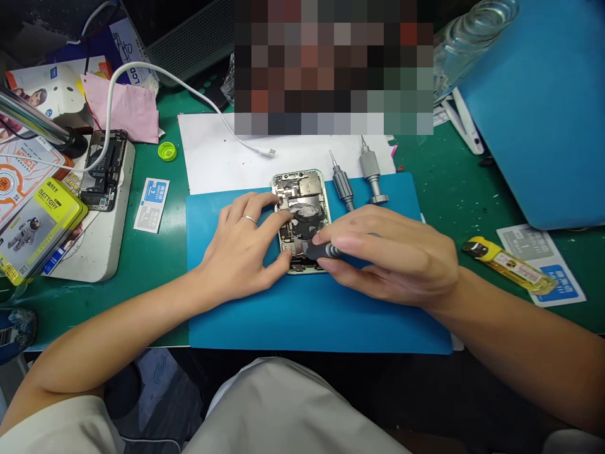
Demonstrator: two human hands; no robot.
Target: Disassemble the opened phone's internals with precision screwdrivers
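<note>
One blue mat (321, 325) nearest, on green table (155, 315). Right hand (392, 258): thumb and fingers pinching a dark grey tool (326, 251), end down at phone's near part; tip contact, can't tell. Left hand (241, 239): fingers spread, fingertips on phone's left edge. Opened phone (305, 208) flat on mat, internals exposed, between the hands. Right of its far end: two grey screwdrivers (343, 184). Beyond: white paper (205, 154), white cable (193, 88) reaching over it.
</note>
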